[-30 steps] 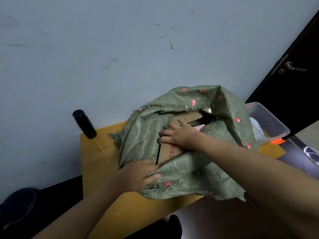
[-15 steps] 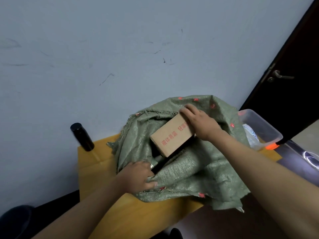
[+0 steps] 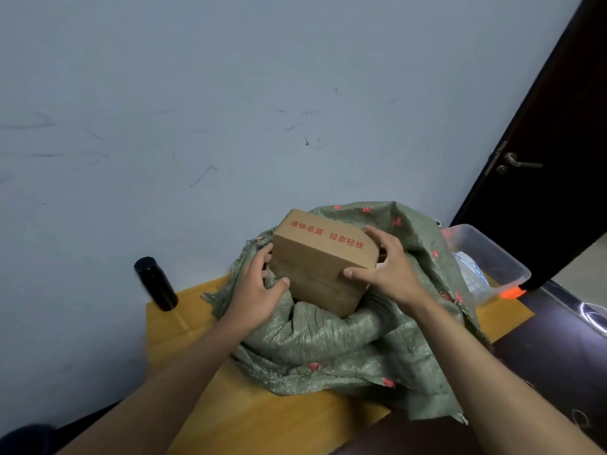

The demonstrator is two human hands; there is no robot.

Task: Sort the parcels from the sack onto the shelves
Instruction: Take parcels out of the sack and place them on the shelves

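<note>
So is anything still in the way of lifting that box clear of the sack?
Nothing visible. Both hands, left hand and right hand, grip the cardboard box directly, and only its lower end sits in the green sack mouth. The shelves are out of view, so that path can't be judged.

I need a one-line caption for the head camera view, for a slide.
Both hands, left and right, hold a cardboard box with red print above the open green sack on a yellow table.

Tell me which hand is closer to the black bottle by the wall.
Left. The left hand holds the cardboard box's left side, nearer the black bottle; the right hand holds the box's far side.
</note>
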